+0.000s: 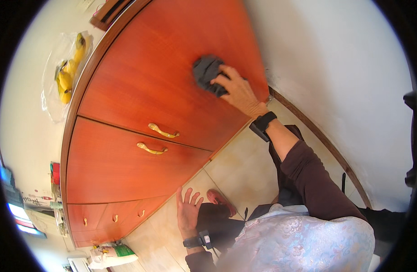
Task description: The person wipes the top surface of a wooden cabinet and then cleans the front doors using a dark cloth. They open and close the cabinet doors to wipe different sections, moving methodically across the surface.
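My right hand [240, 91] holds a crumpled dark grey cloth [208, 73] flat against an orange-red wooden cabinet door [154, 78]. The fingers are spread over the cloth's right part. Below and left of it, two curved gold-coloured handles [163, 131] sit on either side of the gap between two doors. My left hand [188, 210] is near the cabinet's bottom edge, with its fingers apart and nothing in it. Both wrists wear black straps.
A white wall [317, 68] with brown skirting [324, 142] meets the cabinet on the right. Bananas in a clear bag [66, 78] lie on the cabinet top. A white and green sack [113, 255] stands on the tiled floor [242, 163] at lower left, past smaller drawers.
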A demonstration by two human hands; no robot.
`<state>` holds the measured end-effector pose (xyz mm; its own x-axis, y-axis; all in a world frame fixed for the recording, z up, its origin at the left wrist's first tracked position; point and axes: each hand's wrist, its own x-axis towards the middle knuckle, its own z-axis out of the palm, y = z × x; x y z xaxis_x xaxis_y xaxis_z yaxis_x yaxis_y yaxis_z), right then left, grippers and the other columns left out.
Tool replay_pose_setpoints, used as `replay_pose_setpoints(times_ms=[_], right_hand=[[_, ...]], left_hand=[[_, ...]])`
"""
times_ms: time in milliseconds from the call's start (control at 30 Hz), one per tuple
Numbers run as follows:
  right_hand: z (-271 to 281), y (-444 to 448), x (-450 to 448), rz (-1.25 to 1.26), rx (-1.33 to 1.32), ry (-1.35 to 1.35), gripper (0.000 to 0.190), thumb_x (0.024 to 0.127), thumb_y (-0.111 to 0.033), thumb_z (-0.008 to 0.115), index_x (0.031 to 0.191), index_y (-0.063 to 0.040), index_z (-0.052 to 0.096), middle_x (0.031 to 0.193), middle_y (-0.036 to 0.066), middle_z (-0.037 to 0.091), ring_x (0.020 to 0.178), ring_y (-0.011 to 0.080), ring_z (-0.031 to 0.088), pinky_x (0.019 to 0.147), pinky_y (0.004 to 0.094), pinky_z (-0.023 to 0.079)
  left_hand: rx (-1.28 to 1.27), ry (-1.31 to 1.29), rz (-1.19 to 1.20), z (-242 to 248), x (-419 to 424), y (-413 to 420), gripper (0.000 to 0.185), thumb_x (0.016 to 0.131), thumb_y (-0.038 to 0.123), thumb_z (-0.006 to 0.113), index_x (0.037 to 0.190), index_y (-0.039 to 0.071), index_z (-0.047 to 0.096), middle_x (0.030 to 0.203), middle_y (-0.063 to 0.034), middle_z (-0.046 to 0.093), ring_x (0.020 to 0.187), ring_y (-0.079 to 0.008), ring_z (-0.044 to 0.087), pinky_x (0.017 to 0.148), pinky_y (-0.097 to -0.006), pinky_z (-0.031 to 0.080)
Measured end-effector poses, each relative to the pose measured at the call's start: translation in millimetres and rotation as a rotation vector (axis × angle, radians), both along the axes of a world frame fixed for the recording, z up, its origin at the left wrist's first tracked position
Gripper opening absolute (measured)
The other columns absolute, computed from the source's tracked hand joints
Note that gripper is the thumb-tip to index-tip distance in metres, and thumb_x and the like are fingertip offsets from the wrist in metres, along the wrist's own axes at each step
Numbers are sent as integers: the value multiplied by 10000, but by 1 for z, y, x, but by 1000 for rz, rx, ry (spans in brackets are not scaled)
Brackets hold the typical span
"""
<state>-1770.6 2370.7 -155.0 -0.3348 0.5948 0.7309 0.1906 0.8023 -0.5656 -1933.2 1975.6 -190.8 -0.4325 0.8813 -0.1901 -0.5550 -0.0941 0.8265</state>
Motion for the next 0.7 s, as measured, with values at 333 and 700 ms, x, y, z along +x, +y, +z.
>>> replay_pose_setpoints(times_ms=[333, 700], right_hand=[[-28, 51, 11, -321, -500, 666, 503, 827, -31, 661, 1284, -2, 453, 1306, 170, 533, 1208, 287, 508, 1042, 366, 379], [-33, 31, 1, -101, -263, 264, 679, 761, -23, 624, 1403, 5, 405, 1402, 217, 459, 1293, 336, 459, 1091, 373, 349]], left_hand=[[70, 33, 10, 2, -1, -16, 698, 950, 378, 592, 1528, 180, 255, 1397, -110, 485, 1232, -327, 514, 1039, -498, 431], [-11, 11, -38, 1, -4, -10, 657, 952, 371, 594, 1492, 126, 311, 1378, -98, 491, 1238, -317, 510, 1040, -477, 428]])
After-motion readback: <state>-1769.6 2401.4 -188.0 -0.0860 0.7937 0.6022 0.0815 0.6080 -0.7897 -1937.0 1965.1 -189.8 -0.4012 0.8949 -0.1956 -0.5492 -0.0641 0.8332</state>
